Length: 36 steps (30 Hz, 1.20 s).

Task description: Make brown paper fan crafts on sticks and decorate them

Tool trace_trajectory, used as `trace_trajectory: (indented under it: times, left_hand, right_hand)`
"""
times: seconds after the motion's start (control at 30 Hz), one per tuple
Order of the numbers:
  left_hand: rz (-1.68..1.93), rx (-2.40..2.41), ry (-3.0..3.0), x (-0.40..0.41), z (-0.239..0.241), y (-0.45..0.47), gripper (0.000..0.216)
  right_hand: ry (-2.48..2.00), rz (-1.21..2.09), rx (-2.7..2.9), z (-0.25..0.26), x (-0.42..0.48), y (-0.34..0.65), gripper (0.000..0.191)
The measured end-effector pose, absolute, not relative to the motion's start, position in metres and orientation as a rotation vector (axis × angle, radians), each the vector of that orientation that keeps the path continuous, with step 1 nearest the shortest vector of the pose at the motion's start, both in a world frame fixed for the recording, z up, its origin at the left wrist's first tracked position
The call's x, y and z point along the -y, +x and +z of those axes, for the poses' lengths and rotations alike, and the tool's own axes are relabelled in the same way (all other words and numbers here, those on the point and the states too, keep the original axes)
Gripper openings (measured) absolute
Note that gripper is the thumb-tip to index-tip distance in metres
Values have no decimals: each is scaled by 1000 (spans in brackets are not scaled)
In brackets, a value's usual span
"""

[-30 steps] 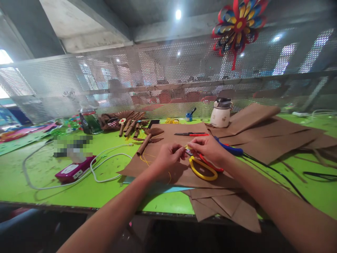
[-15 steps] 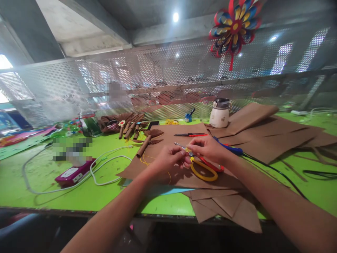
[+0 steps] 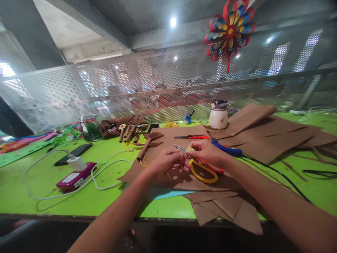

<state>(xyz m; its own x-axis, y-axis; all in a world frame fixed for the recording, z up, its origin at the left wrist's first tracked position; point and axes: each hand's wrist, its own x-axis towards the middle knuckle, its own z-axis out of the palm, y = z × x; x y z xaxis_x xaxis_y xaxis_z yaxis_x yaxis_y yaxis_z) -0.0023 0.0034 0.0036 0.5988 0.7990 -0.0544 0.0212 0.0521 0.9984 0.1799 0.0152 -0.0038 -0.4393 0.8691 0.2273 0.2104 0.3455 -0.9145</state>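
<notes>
My right hand [image 3: 206,151] pinches a small pale-yellow piece [image 3: 189,150], which looks like paper, between thumb and fingertips. Close beside it, my left hand [image 3: 168,164] has its thumb and fingers pressed together; whether something small is in them is hidden. Under both hands lies a pair of scissors [image 3: 204,172] with one yellow and one red handle, blades pointing away to the left. The scissors rest on a large brown paper sheet [image 3: 181,135]. Left of my hands is a rolled brown paper tube with pleated wings [image 3: 144,149] and a yellow string.
A red-handled cutter [image 3: 191,137] and a blue-handled corded tool [image 3: 226,148] lie nearby. Behind stands a cream flask [image 3: 218,116]. To the left are a purple power adapter [image 3: 76,177], a phone [image 3: 73,154] and a white cable [image 3: 105,188]. Several paper tubes lie farther back.
The yellowish piece shows more clearly between my right fingertips. My left fingers have shifted slightly beside it. The view has tilted a little; the items on the table stay put.
</notes>
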Motion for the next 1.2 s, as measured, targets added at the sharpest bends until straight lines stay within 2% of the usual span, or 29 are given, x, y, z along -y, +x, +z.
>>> trace_trajectory:
  times: [0.47, 0.87, 1.2]
  left_hand:
    - [843, -954, 1580, -3, -1, 7, 32]
    - [631, -743, 1304, -9, -4, -7, 35]
    - [613, -832, 1475, -9, -9, -3, 28]
  right_hand:
    - [-972, 1110, 1860, -4, -17, 183, 16]
    - [-866, 1364, 1790, -5, -22, 189, 23]
    - [-851, 1367, 1827, -5, -22, 189, 22]
